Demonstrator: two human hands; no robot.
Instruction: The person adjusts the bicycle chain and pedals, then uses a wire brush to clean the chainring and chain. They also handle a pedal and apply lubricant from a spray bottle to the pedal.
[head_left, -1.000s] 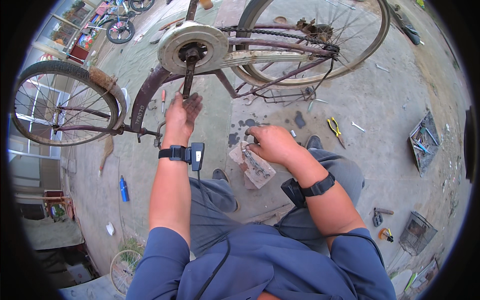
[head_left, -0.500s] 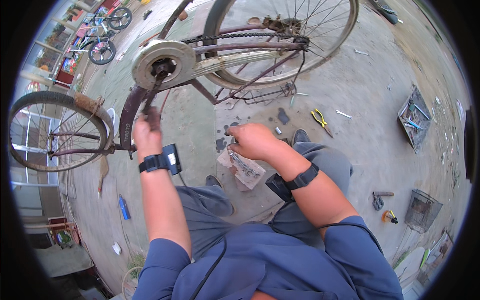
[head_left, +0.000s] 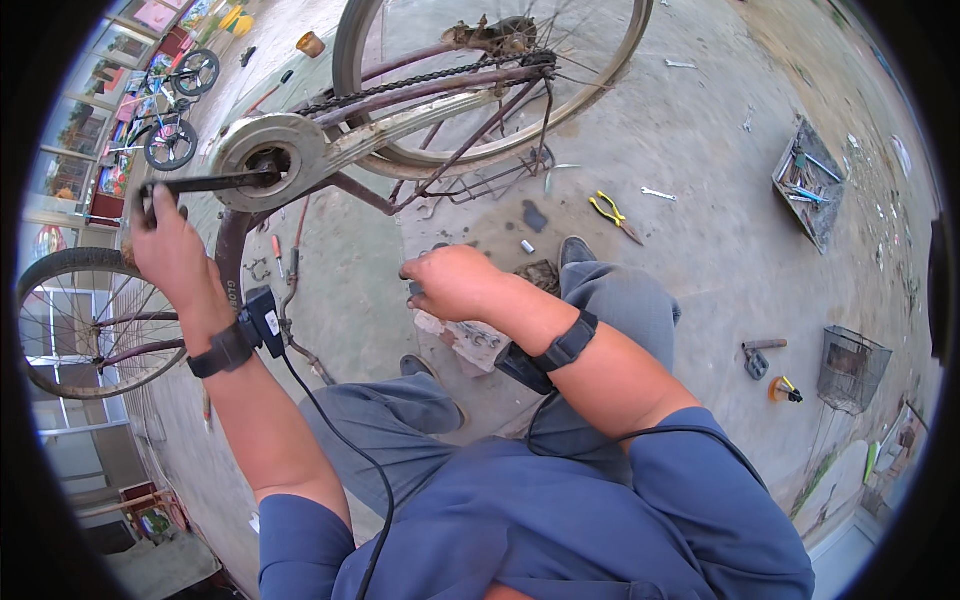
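An old purple bicycle has its white chainring [head_left: 230,155] and chain [head_left: 420,78] at upper left, with the rear wheel [head_left: 622,60] above and the front wheel [head_left: 40,275] at left. My left hand [head_left: 170,240] is closed on the outer end of the black crank arm [head_left: 220,182], which points left, roughly level. My right hand [head_left: 450,285] has curled fingers over a pale stone block [head_left: 470,345]; what they hold, if anything, I cannot make out.
Yellow pliers [head_left: 615,215], wrenches [head_left: 658,193], a tool tray [head_left: 808,190], a loose pedal [head_left: 756,365], a wire basket [head_left: 850,370] and a screwdriver [head_left: 277,246] lie on the concrete. Small bicycles [head_left: 170,142] stand at upper left.
My left hand has swung left and up, turning the crank arm from pointing down to pointing left. The view has shifted. My right hand stays curled near the block.
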